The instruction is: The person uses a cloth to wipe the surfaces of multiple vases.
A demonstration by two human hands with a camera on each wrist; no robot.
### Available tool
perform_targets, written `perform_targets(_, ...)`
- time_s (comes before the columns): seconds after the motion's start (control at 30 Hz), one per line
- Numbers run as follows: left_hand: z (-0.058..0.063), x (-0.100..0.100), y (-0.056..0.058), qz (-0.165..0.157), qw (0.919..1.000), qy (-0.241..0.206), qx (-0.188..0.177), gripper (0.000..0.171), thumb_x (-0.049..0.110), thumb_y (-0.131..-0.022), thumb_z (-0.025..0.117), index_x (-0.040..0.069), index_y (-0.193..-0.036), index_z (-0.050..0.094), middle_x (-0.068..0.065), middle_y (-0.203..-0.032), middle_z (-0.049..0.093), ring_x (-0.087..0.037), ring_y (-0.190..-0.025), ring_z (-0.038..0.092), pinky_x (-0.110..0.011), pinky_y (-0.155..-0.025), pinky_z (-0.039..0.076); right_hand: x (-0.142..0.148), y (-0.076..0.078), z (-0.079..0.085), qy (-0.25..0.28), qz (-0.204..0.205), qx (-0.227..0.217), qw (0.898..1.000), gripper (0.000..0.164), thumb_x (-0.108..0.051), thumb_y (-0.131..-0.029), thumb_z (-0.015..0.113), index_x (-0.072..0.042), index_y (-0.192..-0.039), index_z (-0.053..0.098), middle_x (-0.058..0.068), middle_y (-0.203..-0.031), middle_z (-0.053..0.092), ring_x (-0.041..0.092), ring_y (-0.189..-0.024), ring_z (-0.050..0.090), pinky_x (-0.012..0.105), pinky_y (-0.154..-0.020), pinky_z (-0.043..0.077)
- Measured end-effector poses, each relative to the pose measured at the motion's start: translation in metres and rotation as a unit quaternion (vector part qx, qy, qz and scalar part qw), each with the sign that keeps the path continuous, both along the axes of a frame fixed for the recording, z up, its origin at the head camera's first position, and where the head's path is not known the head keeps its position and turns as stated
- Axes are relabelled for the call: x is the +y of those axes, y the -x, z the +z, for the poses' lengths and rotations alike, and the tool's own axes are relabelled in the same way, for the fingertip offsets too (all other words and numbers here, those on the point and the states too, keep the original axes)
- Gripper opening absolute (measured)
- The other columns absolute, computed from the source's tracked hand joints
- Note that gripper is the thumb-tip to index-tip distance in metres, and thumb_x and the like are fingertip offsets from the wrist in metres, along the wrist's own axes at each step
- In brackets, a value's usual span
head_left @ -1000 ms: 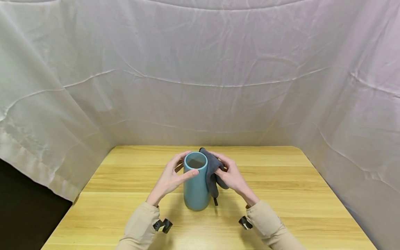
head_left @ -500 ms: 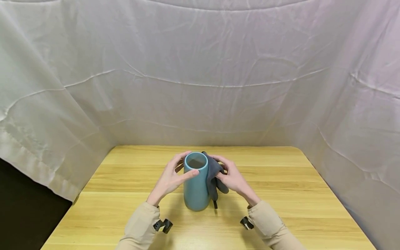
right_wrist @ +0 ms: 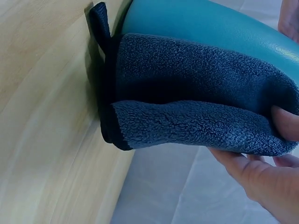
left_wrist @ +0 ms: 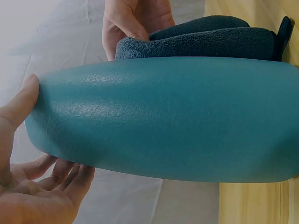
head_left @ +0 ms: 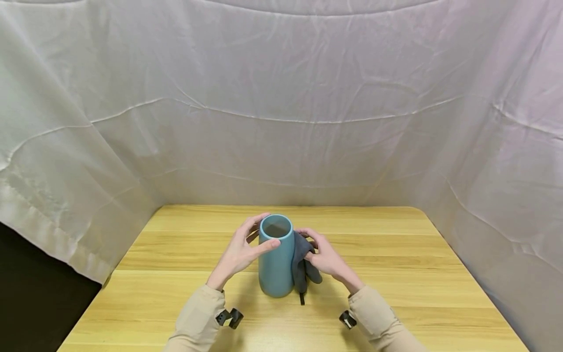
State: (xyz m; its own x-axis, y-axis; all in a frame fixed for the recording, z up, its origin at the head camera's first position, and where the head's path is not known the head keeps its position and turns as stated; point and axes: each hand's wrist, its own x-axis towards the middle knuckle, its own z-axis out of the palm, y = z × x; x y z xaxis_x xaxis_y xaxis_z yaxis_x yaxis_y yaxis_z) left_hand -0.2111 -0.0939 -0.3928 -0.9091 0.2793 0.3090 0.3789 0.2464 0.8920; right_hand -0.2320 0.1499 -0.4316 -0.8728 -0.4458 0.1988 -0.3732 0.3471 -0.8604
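A tall blue-green vase (head_left: 276, 269) stands upright on the wooden table, its round mouth facing up. My left hand (head_left: 243, 247) holds it near the rim, thumb on the front and fingers round the far left side. In my right hand (head_left: 324, 254) is a dark grey fleecy cloth (head_left: 301, 264), gripped between thumb and fingers and laid against the vase's right side. The cloth is folded over, with a black loop (right_wrist: 99, 25) hanging at its lower end. In the left wrist view, the cloth (left_wrist: 201, 44) lies along the vase wall (left_wrist: 163, 116).
The light wooden table (head_left: 418, 283) extends to both sides of the vase. Pale fabric curtains (head_left: 281, 146) hang behind it and at the sides. A black area (head_left: 35, 293) shows at the lower left. Small black wrist cameras (head_left: 347, 320) sit at the sleeves.
My right hand has slid the cloth down along the vase's right side, from beside the rim to lower on the wall. The left hand and the vase have stayed nearly still.
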Motion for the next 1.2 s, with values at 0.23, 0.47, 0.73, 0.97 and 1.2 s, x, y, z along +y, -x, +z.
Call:
perform_targets(0.23,-0.001,0.000,0.000,0.004,1.0000,-0.002,-0.006,0.067,0.022,-0.086,0.080,0.014,-0.146,0.051,-0.012,-0.142,0.055,-0.032,-0.132,0.054,-0.055,-0.120,0.038,0.000,-0.001,-0.003,0.012,-0.010,-0.014,1.000,0.053,0.009,-0.091,0.053,-0.005,-0.142,0.052,0.023,-0.140,0.055,0.040,-0.115,0.064,0.033,-0.089,0.055)
perform_targets(0.47,0.000,0.000,-0.001,0.002,1.0000,-0.005,0.001,0.067,0.023,-0.086,0.081,0.012,-0.145,0.051,-0.012,-0.141,0.056,-0.032,-0.131,0.055,-0.056,-0.119,0.039,-0.004,-0.005,0.002,0.047,-0.025,-0.006,0.999,0.049,0.005,-0.095,0.057,-0.004,-0.143,0.053,0.024,-0.136,0.056,0.035,-0.110,0.066,0.026,-0.085,0.054)
perform_targets(0.73,0.000,0.000,0.000,0.005,1.0000,-0.006,0.002,0.064,0.021,-0.086,0.081,0.015,-0.143,0.053,-0.011,-0.140,0.057,-0.032,-0.131,0.055,-0.056,-0.118,0.039,-0.012,-0.010,0.022,0.122,-0.047,0.047,0.990,0.044,-0.003,-0.096,0.064,-0.006,-0.139,0.058,0.021,-0.135,0.060,0.010,-0.104,0.066,0.023,-0.085,0.056)
perform_targets(0.97,-0.002,0.000,0.002,0.003,1.0000,-0.003,0.002,0.065,0.021,-0.086,0.081,0.013,-0.144,0.052,-0.011,-0.140,0.057,-0.032,-0.131,0.055,-0.056,-0.119,0.039,-0.013,-0.010,0.030,0.135,-0.043,0.068,0.988,0.044,-0.002,-0.095,0.066,-0.005,-0.139,0.058,0.021,-0.132,0.062,0.006,-0.108,0.065,0.023,-0.090,0.056)
perform_targets(1.2,-0.001,0.000,0.002,0.001,1.0000,-0.005,-0.003,0.065,0.023,-0.086,0.081,0.014,-0.144,0.053,-0.011,-0.140,0.056,-0.032,-0.132,0.054,-0.056,-0.119,0.039,-0.009,-0.009,0.029,0.106,-0.039,0.056,0.992,0.045,-0.004,-0.096,0.065,-0.007,-0.140,0.057,0.021,-0.134,0.061,0.028,-0.109,0.067,0.025,-0.087,0.057)
